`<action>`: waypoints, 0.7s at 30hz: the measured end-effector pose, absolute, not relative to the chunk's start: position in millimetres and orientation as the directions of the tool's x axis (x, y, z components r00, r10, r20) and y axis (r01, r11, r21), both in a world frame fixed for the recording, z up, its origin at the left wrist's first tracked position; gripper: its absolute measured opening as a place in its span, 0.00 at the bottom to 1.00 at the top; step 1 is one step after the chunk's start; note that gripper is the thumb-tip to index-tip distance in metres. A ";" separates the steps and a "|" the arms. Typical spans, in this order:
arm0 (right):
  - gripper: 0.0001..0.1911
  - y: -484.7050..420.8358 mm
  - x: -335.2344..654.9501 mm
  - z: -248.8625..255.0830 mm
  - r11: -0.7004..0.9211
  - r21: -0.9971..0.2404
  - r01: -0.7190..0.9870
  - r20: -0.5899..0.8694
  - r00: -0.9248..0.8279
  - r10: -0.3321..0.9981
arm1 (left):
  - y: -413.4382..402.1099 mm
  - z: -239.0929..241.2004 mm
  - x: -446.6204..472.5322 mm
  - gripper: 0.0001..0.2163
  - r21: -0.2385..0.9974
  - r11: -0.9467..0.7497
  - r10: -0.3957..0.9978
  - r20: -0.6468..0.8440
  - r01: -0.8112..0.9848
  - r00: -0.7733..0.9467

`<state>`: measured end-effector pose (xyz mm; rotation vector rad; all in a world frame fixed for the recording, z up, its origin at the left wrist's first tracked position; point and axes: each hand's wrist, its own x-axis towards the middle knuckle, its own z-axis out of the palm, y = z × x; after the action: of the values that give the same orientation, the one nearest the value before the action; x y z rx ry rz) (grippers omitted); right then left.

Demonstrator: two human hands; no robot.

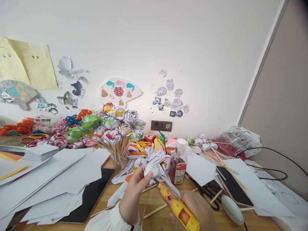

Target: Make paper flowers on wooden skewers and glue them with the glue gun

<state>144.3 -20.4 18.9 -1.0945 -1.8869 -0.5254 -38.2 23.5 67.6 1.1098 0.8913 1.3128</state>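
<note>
My left hand (134,192) is closed around a white folded-paper flower (152,169), thumb pressed on its petals, held just above the wooden desk (156,221). My right hand (201,211) grips a yellow glue gun (176,205) with cartoon print. Its nozzle points up-left and meets the underside of the flower. A white sleeve cuff covers my left wrist.
A glass jar of paper flowers on sticks (117,134) stands behind the hands. A small bottle of dark liquid (178,162) is right of the flower. White sheets (48,179), a black tablet (89,195), scissors (208,192), a white mouse (232,210), sticks and cables lie around.
</note>
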 end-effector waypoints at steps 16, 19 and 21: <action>0.16 7.8 147.4 -4.6 0.219 -0.221 0.950 0.381 -0.123 0.917 | 30.4 63.1 -45.0 0.11 0.887 -0.029 0.996 0.063 -0.460 0.060; 0.23 4.8 150.0 -5.1 0.186 -0.315 0.931 0.249 -0.108 0.962 | 30.6 65.2 -45.4 0.12 0.850 -0.001 0.992 0.067 -0.527 0.106; 0.23 4.0 151.8 -2.9 0.234 -0.394 0.889 0.247 -0.142 0.959 | 29.9 67.0 -44.7 0.10 0.840 -0.015 0.990 0.087 -0.542 0.108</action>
<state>151.8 4.0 -2.9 -1.6929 -2.0721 0.2118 -44.7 29.9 67.0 0.8753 0.6672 1.3706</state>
